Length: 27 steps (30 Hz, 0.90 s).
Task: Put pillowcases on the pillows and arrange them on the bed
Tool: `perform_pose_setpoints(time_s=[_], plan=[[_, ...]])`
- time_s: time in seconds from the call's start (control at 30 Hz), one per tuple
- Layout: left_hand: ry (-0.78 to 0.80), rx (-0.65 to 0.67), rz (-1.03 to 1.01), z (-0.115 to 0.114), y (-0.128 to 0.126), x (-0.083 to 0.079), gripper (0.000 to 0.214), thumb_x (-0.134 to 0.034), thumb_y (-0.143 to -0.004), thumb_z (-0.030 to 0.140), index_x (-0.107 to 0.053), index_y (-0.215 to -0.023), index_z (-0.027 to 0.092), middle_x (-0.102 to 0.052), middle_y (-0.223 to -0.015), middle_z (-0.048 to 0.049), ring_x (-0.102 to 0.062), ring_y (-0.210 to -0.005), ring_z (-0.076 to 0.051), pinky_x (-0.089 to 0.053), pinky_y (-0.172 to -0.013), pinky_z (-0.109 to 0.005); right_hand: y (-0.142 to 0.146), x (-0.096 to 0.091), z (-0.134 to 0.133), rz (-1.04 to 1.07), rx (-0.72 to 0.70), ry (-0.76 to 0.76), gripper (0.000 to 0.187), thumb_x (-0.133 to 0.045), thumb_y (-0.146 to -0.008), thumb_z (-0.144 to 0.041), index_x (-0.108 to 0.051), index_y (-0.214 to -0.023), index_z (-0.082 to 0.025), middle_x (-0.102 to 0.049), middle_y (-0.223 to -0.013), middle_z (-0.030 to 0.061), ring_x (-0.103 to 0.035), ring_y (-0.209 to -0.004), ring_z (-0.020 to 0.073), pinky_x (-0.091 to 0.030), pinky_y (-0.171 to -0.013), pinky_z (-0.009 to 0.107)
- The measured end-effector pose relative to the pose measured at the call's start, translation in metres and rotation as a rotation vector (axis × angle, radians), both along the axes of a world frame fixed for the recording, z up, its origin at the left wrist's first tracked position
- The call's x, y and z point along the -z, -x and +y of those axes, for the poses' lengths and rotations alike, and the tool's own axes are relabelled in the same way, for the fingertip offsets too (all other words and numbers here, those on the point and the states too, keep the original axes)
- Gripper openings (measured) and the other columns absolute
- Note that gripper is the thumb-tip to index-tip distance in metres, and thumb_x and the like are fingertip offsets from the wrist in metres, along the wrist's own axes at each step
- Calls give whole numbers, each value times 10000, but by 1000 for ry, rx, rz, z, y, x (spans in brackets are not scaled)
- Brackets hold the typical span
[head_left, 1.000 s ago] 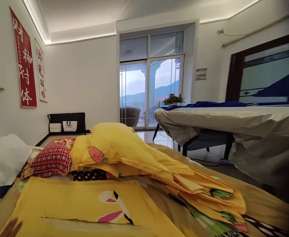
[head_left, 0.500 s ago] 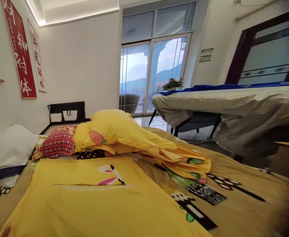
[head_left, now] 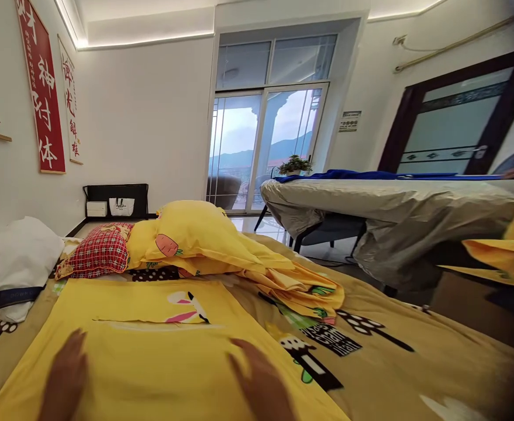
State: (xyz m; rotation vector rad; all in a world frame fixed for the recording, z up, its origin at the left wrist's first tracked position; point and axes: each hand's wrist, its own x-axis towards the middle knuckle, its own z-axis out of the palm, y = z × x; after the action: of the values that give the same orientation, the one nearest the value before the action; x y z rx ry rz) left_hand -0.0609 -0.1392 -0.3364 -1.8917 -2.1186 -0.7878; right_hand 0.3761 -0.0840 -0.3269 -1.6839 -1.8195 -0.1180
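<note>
A yellow pillowcase (head_left: 151, 362) lies flat in front of me, with a slit across its upper part and a printed rabbit ear showing there. Over its left side is my left hand (head_left: 66, 374), blurred, fingers extended and holding nothing. My right hand (head_left: 261, 380) is above the right side, thumb apart from the fingers, also blurred and bare. Whether either palm touches the cloth I cannot tell. Beyond the pillowcase rests a plump yellow pillow (head_left: 199, 234) with a carrot print, its loose fabric bunched to the right.
A red plaid cushion (head_left: 103, 251) and a white bag (head_left: 15, 263) lie at the left on the brown patterned blanket (head_left: 383, 374). A covered table (head_left: 397, 199) stands at right, near a cardboard box (head_left: 467, 304) with yellow cloth (head_left: 511, 257) above it.
Both my hands have come into view from below, over the pillowcase. The camera has turned slightly right, showing more of the door and the box.
</note>
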Motion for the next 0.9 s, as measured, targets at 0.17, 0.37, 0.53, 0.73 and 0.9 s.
perform_pose_setpoints(time_s=[0.17,0.37,0.53,0.73,0.9], plan=[[475,314,36,37,-115,-22,598,-255,-917,322,-328,-1493,179,-242,-1569,-27,-201,-1463,-196,-189,-1196,-445,155,-13,6,-143,-461,415,588,-345,-922,-434,-402,-1464,-212,-318,-1539,50,-275,-1434,222,-254,-1165,442],[519,-171,163,-18,31,15,599,-260,-941,464,-239,-1503,257,-190,-1582,-17,-161,-1467,-217,-177,-1178,-486,-19,30,13,-329,6,375,577,-292,-931,-438,-449,-1437,-211,-326,-1525,90,-279,-1428,274,-276,-1124,529],[555,-395,226,-44,79,25,566,-293,-903,199,-363,-1456,300,-272,-1554,-18,-226,-1451,-216,-232,-1141,-542,-85,36,5,-420,230,280,545,-295,-890,-255,-546,-1358,-130,-440,-1451,147,-382,-1372,306,-350,-1066,551],[481,112,105,7,-94,-17,614,-249,-884,141,-301,-1491,218,-227,-1569,-9,-209,-1457,-168,-224,-1179,-420,126,13,-11,-319,-251,302,545,-296,-942,-316,-408,-1459,-183,-342,-1510,60,-320,-1410,226,-353,-1115,420],[429,156,75,3,-99,20,539,-325,-905,328,-420,-1433,284,-310,-1525,-1,-308,-1425,-220,-238,-1166,-480,128,63,-19,-328,-374,136,525,-303,-963,-491,-469,-1418,-289,-413,-1458,19,-456,-1326,241,-427,-1054,412]])
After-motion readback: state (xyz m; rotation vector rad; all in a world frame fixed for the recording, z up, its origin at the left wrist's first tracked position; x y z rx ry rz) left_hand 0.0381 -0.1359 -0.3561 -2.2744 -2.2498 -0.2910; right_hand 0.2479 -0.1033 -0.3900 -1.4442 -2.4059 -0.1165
